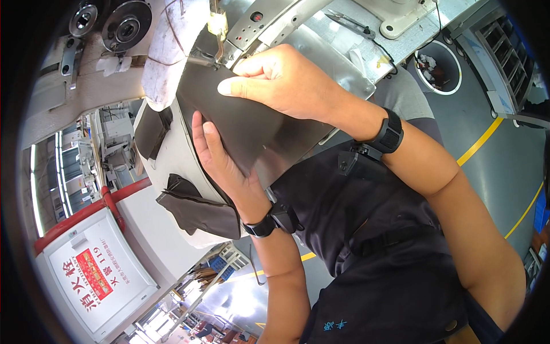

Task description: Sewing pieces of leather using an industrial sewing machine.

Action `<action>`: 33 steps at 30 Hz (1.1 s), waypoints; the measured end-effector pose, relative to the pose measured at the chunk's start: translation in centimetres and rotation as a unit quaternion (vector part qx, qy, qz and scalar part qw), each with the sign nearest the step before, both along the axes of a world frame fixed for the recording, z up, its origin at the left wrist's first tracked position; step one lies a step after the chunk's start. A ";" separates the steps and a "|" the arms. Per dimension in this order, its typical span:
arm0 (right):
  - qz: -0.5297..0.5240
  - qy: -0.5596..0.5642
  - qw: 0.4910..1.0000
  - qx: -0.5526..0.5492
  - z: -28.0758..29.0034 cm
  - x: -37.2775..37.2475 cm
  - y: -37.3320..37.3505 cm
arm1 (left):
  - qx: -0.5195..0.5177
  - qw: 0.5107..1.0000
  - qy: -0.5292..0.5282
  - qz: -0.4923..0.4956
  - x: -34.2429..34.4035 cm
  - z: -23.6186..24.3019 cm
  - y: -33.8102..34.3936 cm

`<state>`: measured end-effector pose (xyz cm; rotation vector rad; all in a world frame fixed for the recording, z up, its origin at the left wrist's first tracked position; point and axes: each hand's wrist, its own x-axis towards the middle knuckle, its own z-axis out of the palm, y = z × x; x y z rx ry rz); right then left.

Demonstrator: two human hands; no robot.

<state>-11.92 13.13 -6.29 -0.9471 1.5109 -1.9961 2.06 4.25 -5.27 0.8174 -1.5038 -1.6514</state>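
Observation:
A dark brown, smooth sheet of material (229, 117) lies under the needle area of a sewing machine (266, 23). Close beside the presser foot is my right hand (281, 83), its fingers curled and its thumb over the sheet; whatever the fingertips hold is hidden. My left hand (220, 157) rests along the sheet's left edge, fingers stretched out and holding nothing. Left of it, a folded dark piece (152, 135) and a small pile of dark pieces (200, 212) lie on a pale rounded surface. Both wrists wear black straps.
Thread snips (352, 24) lie on the table at the upper right. A white bin (452, 71) with scraps stands on the floor beyond, near a metal rack (504, 63). A white wall cabinet (140, 272) and red pipe (129, 192) are at the left.

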 end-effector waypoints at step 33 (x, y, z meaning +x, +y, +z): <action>-0.021 -0.186 0.982 -0.029 1.2 3.9 -1.6 | -0.027 0.996 0.079 0.007 -2.7 -0.6 -6.9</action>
